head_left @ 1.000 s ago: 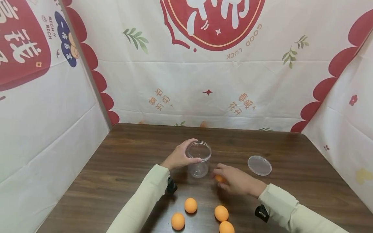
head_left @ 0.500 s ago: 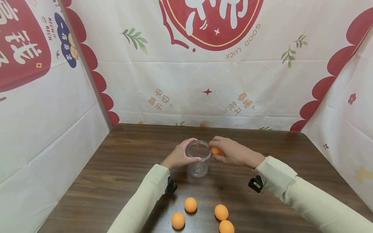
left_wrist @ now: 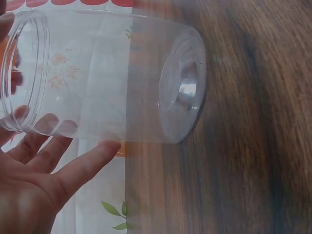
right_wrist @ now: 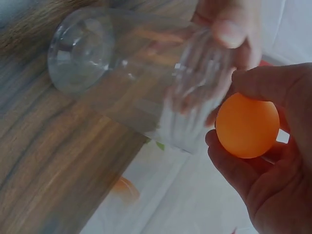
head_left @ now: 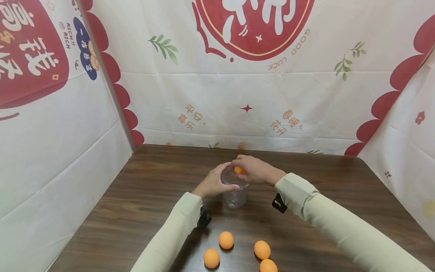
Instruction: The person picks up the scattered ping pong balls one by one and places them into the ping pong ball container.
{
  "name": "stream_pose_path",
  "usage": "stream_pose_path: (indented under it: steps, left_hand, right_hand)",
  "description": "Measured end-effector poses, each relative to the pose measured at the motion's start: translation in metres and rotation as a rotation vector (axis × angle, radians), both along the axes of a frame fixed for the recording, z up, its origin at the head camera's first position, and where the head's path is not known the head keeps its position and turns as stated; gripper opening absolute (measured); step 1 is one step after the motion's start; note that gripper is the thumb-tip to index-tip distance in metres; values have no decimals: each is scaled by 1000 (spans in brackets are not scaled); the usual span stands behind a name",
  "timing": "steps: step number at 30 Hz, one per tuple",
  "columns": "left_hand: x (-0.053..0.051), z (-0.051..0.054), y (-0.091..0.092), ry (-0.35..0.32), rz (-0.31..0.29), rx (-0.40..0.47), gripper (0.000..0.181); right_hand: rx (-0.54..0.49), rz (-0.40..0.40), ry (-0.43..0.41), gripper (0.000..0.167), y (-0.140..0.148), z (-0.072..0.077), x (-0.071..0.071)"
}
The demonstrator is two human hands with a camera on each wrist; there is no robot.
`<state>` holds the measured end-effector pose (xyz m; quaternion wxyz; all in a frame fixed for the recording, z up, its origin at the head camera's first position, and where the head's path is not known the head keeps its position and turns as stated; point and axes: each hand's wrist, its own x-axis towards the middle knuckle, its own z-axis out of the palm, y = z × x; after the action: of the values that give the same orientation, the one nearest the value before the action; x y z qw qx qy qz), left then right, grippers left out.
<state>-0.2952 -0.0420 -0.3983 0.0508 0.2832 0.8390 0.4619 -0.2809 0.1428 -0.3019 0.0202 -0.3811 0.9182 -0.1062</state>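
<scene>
A clear plastic jar (head_left: 234, 199) stands upright on the table with its mouth uncovered. My left hand (head_left: 212, 184) grips it near the rim, thumb on the near side and fingers around the far side. Over the mouth, my right hand (head_left: 256, 170) holds an orange table tennis ball (head_left: 239, 170). The right wrist view shows that ball (right_wrist: 247, 126) pinched between thumb and fingers, right by the jar's rim. Seen from the left wrist, the jar (left_wrist: 97, 73) has no ball lying on its bottom.
Several more orange balls (head_left: 225, 240) lie on the near part of the brown wooden table (head_left: 153, 181), two of them close together at right. A printed white cloth (head_left: 210, 90) hangs behind the table, with others at the sides. My right sleeve (head_left: 340, 219) crosses the table's right half.
My right hand has lifted the ball from the table beside the jar and carried it up and left over the mouth. My left hand stays on the jar. The clear lid is now hidden by my right arm.
</scene>
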Motion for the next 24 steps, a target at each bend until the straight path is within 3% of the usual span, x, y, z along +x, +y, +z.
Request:
stream_pose_path:
  steps: [10, 16, 24]
  left_hand:
    - [-1, -1, 0, 12, 16, -23, 78]
    - [-1, -2, 2, 28, -10, -22, 78]
    - [-2, -2, 0, 45, 0, 5, 77]
  right_hand:
    - [60, 50, -69, 30, -5, -15, -8]
    - [50, 58, -83, 36, -5, -23, -9]
    - [44, 72, -41, 36, -4, -25, -13]
